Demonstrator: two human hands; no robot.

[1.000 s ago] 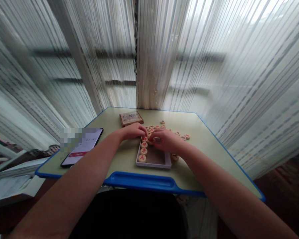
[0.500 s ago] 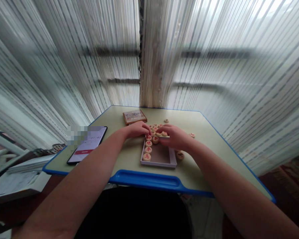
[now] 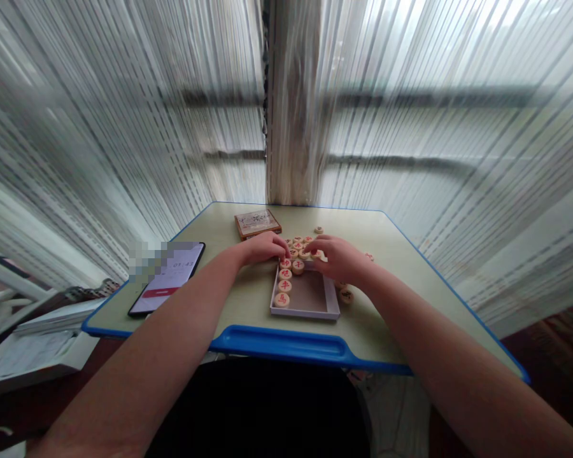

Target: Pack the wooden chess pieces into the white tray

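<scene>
A shallow white box (image 3: 305, 312) holds wooden Chinese chess pieces with red characters. Along its left wall runs a column of pieces, with a horse piece (image 3: 282, 299) at the near end. Another red piece (image 3: 298, 266) lies beside the column's far end. My left hand (image 3: 267, 247) reaches to the box's far left corner, fingers extended and bent down, fingertips by the pieces there. Over the far right part of the box, my right hand (image 3: 333, 256) has thumb and fingers curved round a chess piece (image 3: 317, 254). More pieces (image 3: 298, 246) crowd together just beyond both hands.
A flat decorated wooden box (image 3: 258, 222) lies at the table's back left. A phone (image 3: 172, 280) showing a timer is at the left. Loose pieces lie at the back (image 3: 319, 229) and right of the white box (image 3: 346, 296). The table (image 3: 239, 299) has a blue rim.
My right hand has shifted slightly up and away from the box's middle, its thumb drawn closer to the fingers. My left hand stays nearly in place.
</scene>
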